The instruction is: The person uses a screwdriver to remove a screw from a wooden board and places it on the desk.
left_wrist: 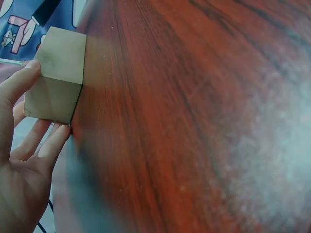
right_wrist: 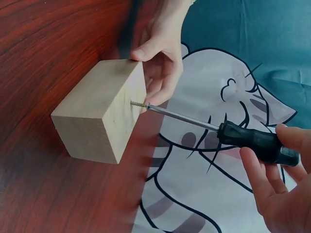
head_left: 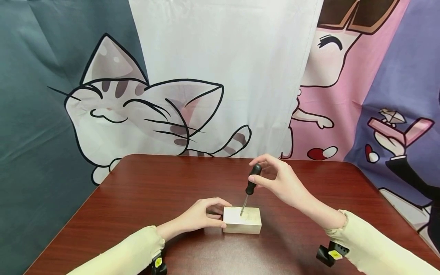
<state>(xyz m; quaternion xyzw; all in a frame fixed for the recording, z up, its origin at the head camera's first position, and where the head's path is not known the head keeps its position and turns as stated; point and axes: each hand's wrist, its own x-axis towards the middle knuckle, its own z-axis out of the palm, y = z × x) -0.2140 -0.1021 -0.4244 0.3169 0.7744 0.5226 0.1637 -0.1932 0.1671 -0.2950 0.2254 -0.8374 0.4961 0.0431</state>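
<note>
A pale wooden block (head_left: 242, 220) lies on the table. My left hand (head_left: 201, 214) grips its left end, with the thumb on the near side and the fingers at the far side and end. In the right wrist view a screw (right_wrist: 139, 104) stands partly sunk in the block's upper face, much of its thread showing. A screwdriver (head_left: 253, 179) with a black handle and a metal shaft leans slightly, its tip at the screw's head. My right hand (head_left: 283, 184) holds the handle between thumb and fingers. The left wrist view shows the block (left_wrist: 60, 56) against my left fingertips.
The reddish-brown wooden table (head_left: 165, 179) reaches back to a cartoon-printed cloth (head_left: 223, 49) hanging behind it. Black wrist devices (head_left: 331, 254) sit at both cream sleeves.
</note>
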